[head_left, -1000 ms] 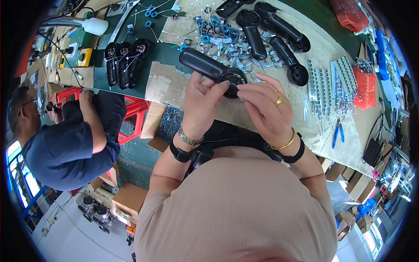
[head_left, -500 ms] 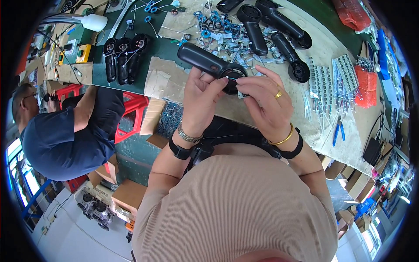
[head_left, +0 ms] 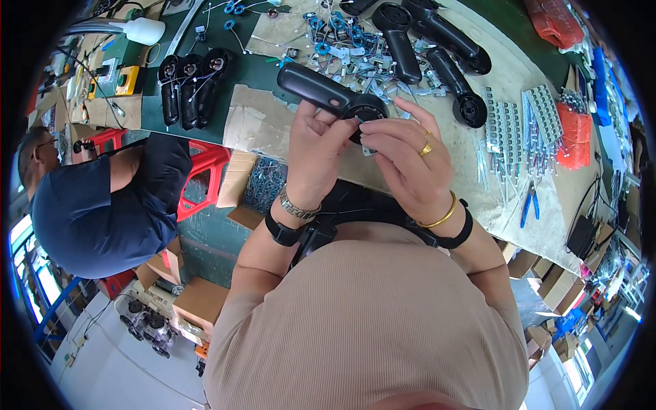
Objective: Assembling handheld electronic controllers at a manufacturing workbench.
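Observation:
A black handheld fan body [head_left: 311, 83] with a round end lies across my left hand [head_left: 313, 154]. The left fingers are closed under it, while the thumb and forefinger pinch at its ring end. My right hand [head_left: 413, 154] is closed too, its thumb and fingertips meeting the left ones over the round opening. A small pale circuit board [head_left: 368, 151] sticks out below the right fingertips. What lies between the fingertips, perhaps a thin wire, is mostly hidden. Just beyond my hands spreads a heap of small boards and blue ring coils [head_left: 342, 48].
More black fan bodies [head_left: 396, 44] lie at the far right, and three [head_left: 191, 89] stand side by side at left. Board panels [head_left: 503, 126] with wires and blue-handled pliers [head_left: 529, 205] lie right. A co-worker [head_left: 102, 212] sits at left beside a red stool [head_left: 205, 178].
My right hand has shifted slightly left, closer to the left thumb, and the light wire between the fingertips is now more covered. The left hand holds the fan body nearly as before.

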Available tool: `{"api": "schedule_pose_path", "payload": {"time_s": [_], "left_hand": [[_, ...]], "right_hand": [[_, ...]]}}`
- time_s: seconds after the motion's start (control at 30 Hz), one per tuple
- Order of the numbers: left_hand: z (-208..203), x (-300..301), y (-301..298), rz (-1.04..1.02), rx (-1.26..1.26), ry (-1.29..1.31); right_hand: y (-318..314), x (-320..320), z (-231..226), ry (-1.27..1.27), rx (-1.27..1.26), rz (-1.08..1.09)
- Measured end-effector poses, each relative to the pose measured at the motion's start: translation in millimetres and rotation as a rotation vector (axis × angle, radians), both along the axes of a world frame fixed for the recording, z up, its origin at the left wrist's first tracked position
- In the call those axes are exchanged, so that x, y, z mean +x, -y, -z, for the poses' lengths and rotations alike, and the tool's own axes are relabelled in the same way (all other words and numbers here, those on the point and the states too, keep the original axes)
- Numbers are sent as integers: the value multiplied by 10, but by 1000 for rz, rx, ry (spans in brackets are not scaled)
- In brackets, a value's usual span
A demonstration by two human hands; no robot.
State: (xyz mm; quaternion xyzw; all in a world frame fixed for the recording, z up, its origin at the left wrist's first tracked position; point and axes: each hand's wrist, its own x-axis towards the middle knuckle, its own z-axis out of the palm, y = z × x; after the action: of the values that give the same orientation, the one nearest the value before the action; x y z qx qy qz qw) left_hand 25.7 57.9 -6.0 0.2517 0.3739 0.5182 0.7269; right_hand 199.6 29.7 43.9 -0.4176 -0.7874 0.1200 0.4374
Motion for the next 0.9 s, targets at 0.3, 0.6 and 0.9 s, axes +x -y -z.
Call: {"api": "schedule_pose_path", "payload": {"time_s": [0.3, 0.6, 0.9], "left_hand": [[-75, -3, 8, -23, -24, -5], [-20, 11, 8, -61, 8, 39], [-155, 29, 74, -4, 91, -8]], "right_hand": [[8, -16, 58, -38, -8, 26], [6, -51, 61, -31, -11, 7], [-70, -17, 134, -158, -21, 96]]}}
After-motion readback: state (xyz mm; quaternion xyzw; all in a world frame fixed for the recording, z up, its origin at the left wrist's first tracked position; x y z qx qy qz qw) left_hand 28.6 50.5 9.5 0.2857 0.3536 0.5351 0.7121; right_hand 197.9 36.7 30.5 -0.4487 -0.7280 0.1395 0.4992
